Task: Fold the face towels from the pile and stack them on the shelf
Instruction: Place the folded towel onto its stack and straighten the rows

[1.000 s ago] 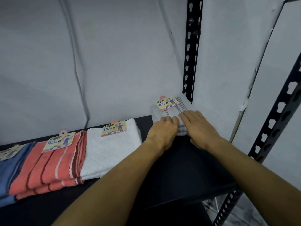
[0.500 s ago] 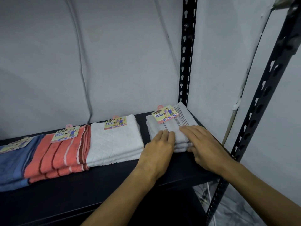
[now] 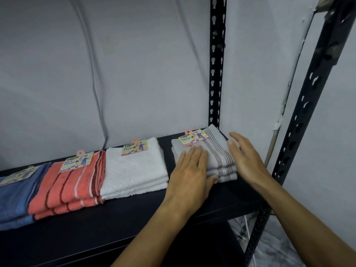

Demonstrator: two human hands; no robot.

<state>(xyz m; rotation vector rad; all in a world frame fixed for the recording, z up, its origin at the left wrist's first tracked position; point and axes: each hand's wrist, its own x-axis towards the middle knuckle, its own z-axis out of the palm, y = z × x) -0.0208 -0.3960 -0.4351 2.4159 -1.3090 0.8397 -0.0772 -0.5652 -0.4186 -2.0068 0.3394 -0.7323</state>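
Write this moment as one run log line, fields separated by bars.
left hand flat on grey towel stack | right hand open at its right side | shelf

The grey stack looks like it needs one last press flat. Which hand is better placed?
Left. The left hand already lies flat on the grey striped towel stack; the right hand is at its right side, apparently lifted off.

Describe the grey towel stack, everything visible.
The grey towel stack sits at the right end of the shelf, beside the rear post. About three folded layers of soft cloth with brown stripes, a "Face Towel" card label on top. The left hand rests flat on it; the right hand is at its right edge.
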